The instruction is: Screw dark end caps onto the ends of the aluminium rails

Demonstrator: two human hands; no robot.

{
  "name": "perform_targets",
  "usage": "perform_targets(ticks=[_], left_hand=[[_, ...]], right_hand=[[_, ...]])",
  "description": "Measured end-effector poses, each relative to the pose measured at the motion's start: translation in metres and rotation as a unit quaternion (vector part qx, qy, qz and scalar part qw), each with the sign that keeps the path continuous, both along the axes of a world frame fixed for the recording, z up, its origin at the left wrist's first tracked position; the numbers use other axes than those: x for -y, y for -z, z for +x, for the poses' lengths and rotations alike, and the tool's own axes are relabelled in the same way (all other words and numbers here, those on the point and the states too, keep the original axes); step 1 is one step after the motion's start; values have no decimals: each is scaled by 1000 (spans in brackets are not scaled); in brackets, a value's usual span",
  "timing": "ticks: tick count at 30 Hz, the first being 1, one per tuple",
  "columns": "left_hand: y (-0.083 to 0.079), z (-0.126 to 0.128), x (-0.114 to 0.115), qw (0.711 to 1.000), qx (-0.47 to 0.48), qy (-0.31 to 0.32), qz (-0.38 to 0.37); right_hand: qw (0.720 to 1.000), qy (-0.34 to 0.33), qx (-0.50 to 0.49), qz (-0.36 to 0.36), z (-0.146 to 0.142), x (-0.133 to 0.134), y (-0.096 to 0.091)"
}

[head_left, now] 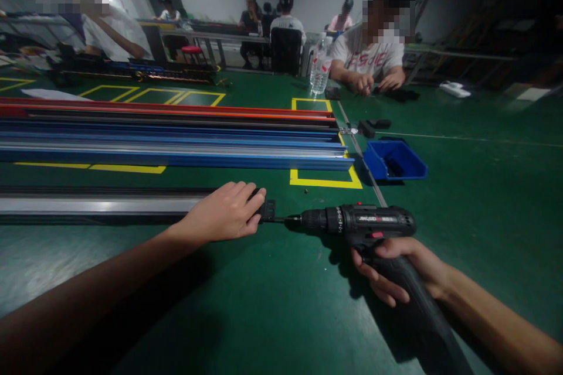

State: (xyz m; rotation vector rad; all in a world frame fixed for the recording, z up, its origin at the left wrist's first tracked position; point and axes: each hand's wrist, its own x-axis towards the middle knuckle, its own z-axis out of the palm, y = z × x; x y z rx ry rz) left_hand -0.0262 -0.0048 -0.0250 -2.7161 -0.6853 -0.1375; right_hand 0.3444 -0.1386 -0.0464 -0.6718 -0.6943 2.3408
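My left hand (226,212) lies curled over the right end of a long black and silver aluminium rail (97,205) on the green table, pressing it down beside a small black end piece (268,210). My right hand (398,269) grips the handle of a black cordless drill (360,224). The drill lies level, and its bit tip touches the black end piece from the right.
Several long red, black and blue rails (176,135) are stacked behind my rail. A blue bin (396,159) stands to the right of them. A water bottle (320,70) stands further back. A person (373,50) works across the table; other people sit at far benches.
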Motion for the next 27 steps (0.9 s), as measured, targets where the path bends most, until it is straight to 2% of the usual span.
perform_targets(ticks=[27], left_hand=[[-1, 0, 1, 1000, -3, 0, 10]], right_hand=[[1000, -1, -14, -11, 1, -2, -1]])
